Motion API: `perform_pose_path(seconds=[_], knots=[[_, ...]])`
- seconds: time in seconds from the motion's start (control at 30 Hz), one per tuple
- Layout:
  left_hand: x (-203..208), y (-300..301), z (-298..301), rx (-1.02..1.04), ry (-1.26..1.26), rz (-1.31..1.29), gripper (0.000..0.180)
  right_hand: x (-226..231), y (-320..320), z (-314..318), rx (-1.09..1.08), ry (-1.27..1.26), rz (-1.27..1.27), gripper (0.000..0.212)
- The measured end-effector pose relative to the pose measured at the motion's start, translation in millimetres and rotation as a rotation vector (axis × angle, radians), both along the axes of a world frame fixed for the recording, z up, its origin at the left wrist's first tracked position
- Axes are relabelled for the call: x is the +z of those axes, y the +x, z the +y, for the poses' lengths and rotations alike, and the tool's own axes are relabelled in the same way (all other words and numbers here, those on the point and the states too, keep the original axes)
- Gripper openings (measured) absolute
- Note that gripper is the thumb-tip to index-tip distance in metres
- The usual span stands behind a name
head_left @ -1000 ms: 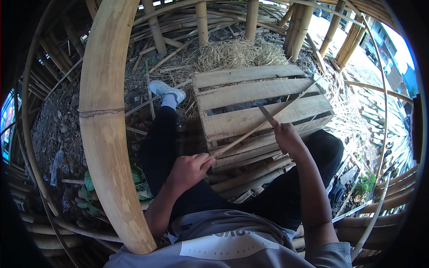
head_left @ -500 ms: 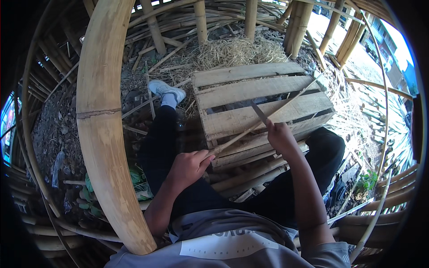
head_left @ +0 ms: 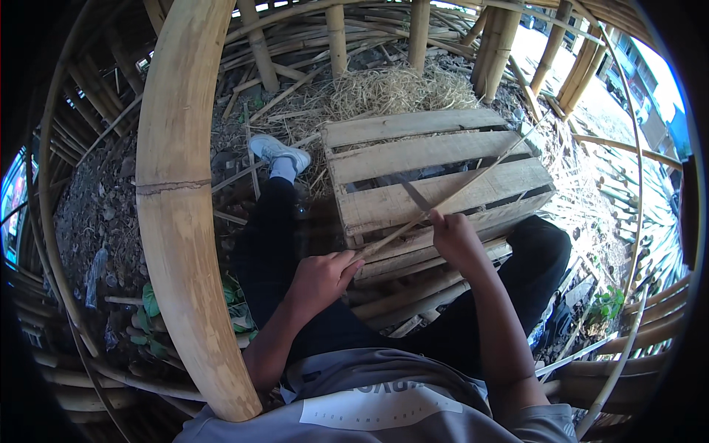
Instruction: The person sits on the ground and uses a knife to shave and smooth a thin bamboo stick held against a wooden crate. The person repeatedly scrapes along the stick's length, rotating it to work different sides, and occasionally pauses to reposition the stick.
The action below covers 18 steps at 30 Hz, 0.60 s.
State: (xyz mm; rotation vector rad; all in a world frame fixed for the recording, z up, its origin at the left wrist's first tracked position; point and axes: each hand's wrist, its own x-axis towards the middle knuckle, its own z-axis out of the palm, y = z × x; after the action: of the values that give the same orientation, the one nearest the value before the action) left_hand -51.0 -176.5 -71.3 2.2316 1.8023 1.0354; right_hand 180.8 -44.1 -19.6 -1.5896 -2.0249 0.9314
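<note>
My left hand point(head_left: 323, 279) is closed round the near end of a long thin bamboo strip point(head_left: 473, 180). The strip slants up and to the right over a slatted wooden crate point(head_left: 443, 153). My right hand point(head_left: 455, 238) grips a knife point(head_left: 418, 196), whose handle is hidden in my fist. Its blade points up and to the left and crosses the strip a little beyond my fist. The crate stands between my legs, with gaps between its top slats.
A thick bamboo pole point(head_left: 177, 214) rises close on my left. Dry shavings point(head_left: 402, 90) lie heaped behind the crate. Bamboo posts point(head_left: 496, 52) stand at the back, and cut bamboo pieces point(head_left: 413, 295) lie below the crate's near side. A leafy plant point(head_left: 605, 304) grows at right.
My right hand with the knife has drawn down and slightly left along the strip, toward my left hand. The whole view has shifted slightly.
</note>
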Motion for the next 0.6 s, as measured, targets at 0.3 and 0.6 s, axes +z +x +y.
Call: perform_pose_path(seconds=[0.3, 0.6], knots=[[2, 6, 1, 0.006, -0.026, 0.084, 0.024, -15, 4, -2, -0.097, 0.063, 0.02, 0.05], [6, 10, 2, 0.022, -0.098, 0.19, 0.026, -27, -10, -29, -0.029, 0.146, -0.006, 0.049]])
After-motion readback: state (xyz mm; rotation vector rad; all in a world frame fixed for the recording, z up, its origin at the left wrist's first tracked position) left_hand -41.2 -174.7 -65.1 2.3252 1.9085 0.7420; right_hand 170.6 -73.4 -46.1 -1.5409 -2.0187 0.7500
